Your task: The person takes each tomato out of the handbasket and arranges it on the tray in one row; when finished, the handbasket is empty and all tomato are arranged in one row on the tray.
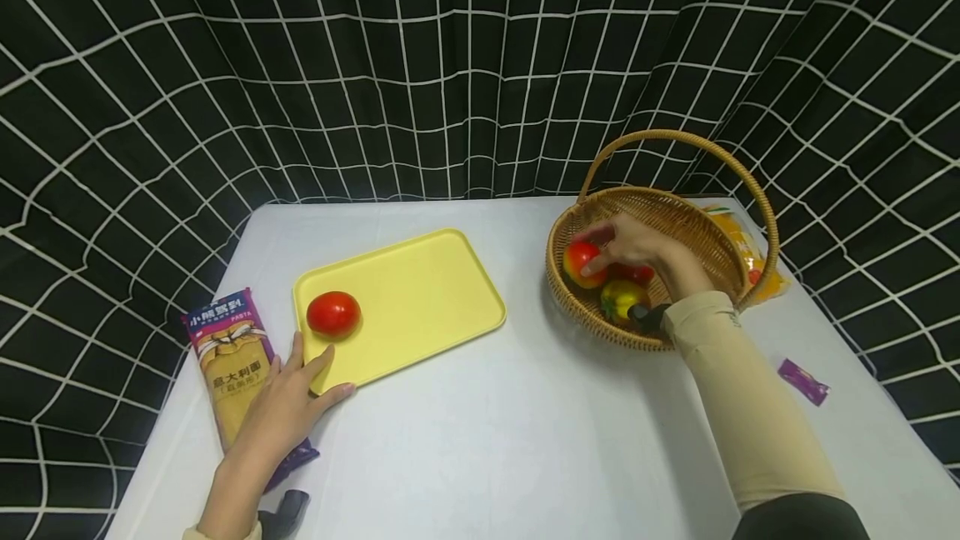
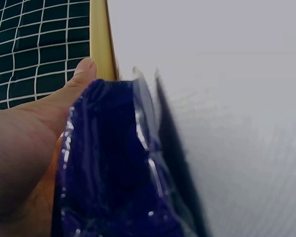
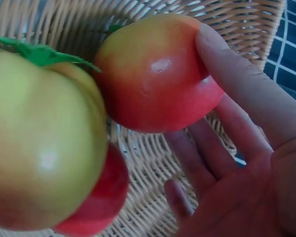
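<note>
In the basket (image 1: 581, 319), my right hand (image 1: 630, 242) pinches a round red-and-yellow fruit (image 3: 158, 74) between thumb and fingers. A yellow-green tomato (image 3: 44, 143) with a green leafy top lies beside it, partly over a red fruit (image 3: 101, 197). My left hand (image 1: 288, 402) rests at the near left corner of a yellow tray (image 1: 412, 298), fingers spread and fairly straight. On that tray, close to my fingertips, sits a red tomato (image 1: 333, 314). Under my left forearm lies a pasta packet (image 1: 232, 361); its purple end (image 2: 113, 158) fills the left wrist view.
The basket's tall wicker handle (image 1: 678, 134) arches over my right arm. Behind the basket lies an orange-and-yellow packet (image 1: 742, 248). A small purple wrapped item (image 1: 803, 382) is on the white table (image 1: 510, 440) at right. Black grid-patterned cloth (image 1: 480, 65) surrounds the table.
</note>
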Action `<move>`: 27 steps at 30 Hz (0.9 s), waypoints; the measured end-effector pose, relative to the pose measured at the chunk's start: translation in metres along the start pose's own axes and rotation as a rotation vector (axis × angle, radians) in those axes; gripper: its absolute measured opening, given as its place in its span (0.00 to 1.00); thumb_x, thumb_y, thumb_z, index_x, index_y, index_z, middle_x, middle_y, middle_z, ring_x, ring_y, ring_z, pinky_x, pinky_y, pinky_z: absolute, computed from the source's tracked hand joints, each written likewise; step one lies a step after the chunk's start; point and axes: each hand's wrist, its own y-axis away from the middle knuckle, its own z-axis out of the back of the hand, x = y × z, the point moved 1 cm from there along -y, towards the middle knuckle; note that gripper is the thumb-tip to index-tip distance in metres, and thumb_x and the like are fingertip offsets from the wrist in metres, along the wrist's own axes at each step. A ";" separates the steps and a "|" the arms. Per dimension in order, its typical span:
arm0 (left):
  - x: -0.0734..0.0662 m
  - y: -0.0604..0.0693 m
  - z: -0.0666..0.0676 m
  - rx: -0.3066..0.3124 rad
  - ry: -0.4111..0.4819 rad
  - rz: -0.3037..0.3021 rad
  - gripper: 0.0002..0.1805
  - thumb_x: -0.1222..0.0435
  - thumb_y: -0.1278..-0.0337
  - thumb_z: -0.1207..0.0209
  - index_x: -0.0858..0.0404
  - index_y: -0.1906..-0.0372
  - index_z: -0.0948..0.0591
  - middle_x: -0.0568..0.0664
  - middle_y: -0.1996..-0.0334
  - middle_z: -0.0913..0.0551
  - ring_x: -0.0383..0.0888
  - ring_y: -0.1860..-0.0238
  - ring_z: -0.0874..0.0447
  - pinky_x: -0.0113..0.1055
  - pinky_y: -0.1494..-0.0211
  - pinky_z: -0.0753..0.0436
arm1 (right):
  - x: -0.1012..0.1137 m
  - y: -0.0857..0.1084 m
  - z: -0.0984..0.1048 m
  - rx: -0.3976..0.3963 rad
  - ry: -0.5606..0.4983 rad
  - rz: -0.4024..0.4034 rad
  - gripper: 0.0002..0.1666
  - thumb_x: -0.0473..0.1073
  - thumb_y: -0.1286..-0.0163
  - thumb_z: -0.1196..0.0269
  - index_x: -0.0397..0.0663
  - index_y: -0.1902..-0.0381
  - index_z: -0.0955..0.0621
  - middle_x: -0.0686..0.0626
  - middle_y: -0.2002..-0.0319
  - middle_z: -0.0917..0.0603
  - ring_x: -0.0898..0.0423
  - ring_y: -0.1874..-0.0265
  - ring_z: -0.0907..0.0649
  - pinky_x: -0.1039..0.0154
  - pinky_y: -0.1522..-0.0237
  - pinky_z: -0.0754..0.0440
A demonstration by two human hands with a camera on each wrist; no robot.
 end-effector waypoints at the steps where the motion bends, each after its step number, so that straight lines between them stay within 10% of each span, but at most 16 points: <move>1: 0.000 0.000 0.000 0.000 0.000 0.000 0.47 0.38 0.33 0.35 0.62 0.19 0.33 0.77 0.17 0.58 0.89 0.24 0.56 0.84 0.31 0.43 | 0.001 0.000 0.001 -0.006 0.008 0.003 0.37 0.41 0.35 0.23 0.45 0.29 0.20 0.31 0.30 0.22 0.34 0.33 0.25 0.34 0.29 0.25; 27: 0.000 0.001 -0.001 -0.001 0.012 0.001 0.49 0.38 0.34 0.35 0.62 0.19 0.33 0.77 0.17 0.58 0.90 0.24 0.56 0.85 0.32 0.45 | 0.101 0.013 0.007 -0.098 -0.014 0.144 0.30 0.42 0.35 0.23 0.59 0.35 0.14 0.45 0.32 0.18 0.44 0.34 0.24 0.40 0.30 0.23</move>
